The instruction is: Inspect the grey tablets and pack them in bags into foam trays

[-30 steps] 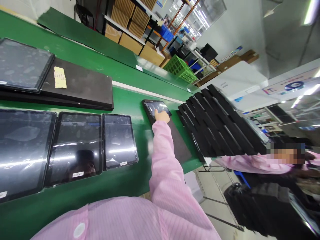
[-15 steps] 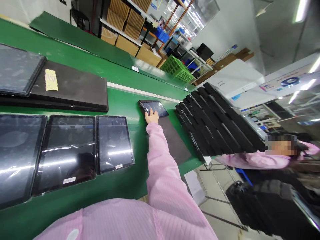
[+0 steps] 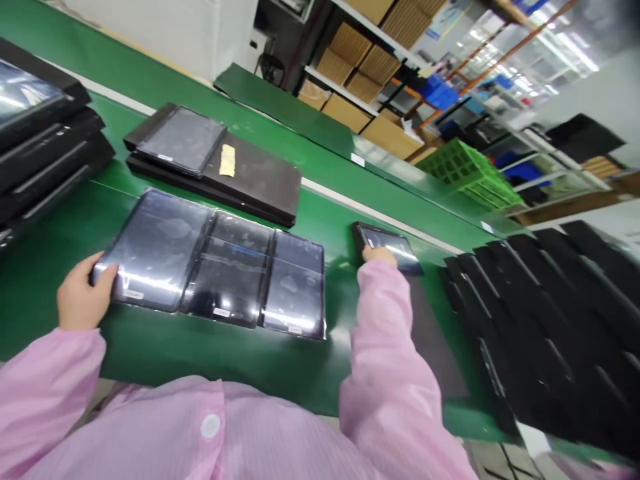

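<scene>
Three dark glossy tablet screens lie side by side on a green table. My left hand pinches the near-left corner of the leftmost tablet screen, thumb on the front face. Beside it lie the middle tablet screen and the right one. Further right, my right hand has its fingers closed at the near-left edge of another tablet screen, which sits on a black foam tray. The fingertips of that hand are partly hidden.
Behind the row, another screen and a yellow note rest on stacked black trays. Black tray stacks stand at far left and right. A green crate is beyond the table.
The view has swung left. My left hand has come into view at the leftmost screen. My right hand's spread fingers have closed at the edge of the tablet screen on the tray.
</scene>
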`<state>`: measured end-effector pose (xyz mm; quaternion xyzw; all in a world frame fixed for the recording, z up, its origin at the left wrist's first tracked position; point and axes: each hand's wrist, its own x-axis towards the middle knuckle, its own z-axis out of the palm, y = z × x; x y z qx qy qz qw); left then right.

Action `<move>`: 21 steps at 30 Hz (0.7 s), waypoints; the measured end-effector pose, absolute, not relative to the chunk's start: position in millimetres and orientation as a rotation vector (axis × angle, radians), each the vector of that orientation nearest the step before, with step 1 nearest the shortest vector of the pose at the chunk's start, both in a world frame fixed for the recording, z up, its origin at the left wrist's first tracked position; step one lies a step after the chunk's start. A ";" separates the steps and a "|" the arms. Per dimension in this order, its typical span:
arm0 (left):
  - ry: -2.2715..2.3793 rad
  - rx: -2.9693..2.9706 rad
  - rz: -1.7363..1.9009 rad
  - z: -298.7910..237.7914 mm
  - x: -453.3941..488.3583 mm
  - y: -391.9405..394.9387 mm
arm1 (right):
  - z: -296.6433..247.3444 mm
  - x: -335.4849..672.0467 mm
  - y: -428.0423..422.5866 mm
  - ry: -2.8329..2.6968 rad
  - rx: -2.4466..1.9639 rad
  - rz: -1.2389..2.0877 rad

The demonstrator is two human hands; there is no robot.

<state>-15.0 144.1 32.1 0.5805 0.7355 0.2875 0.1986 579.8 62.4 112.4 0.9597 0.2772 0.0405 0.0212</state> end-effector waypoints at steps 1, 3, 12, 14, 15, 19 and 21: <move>2.032 1.620 0.790 34.3 -12.6 143.7 | 120.0 572.2 68.3 0.893 2.983 0.080; 1.984 1.619 0.779 38.5 -9.9 142.2 | 129.6 548.4 81.6 1.001 3.001 -0.003; 1.818 1.650 0.768 35.7 -22.1 139.0 | 123.6 370.1 142.4 2.027 2.628 -0.452; 1.777 1.658 0.733 35.3 -26.2 141.3 | 116.2 335.4 168.2 2.161 2.536 -0.513; 1.760 1.664 0.716 35.6 -28.6 142.0 | 111.7 320.0 182.4 2.211 2.502 -0.540; 1.667 1.739 0.694 36.3 -40.8 138.8 | 92.6 276.2 227.4 2.284 2.496 -0.597; 1.614 1.767 0.703 34.8 -47.4 134.3 | 84.7 267.6 235.8 2.285 2.555 -0.587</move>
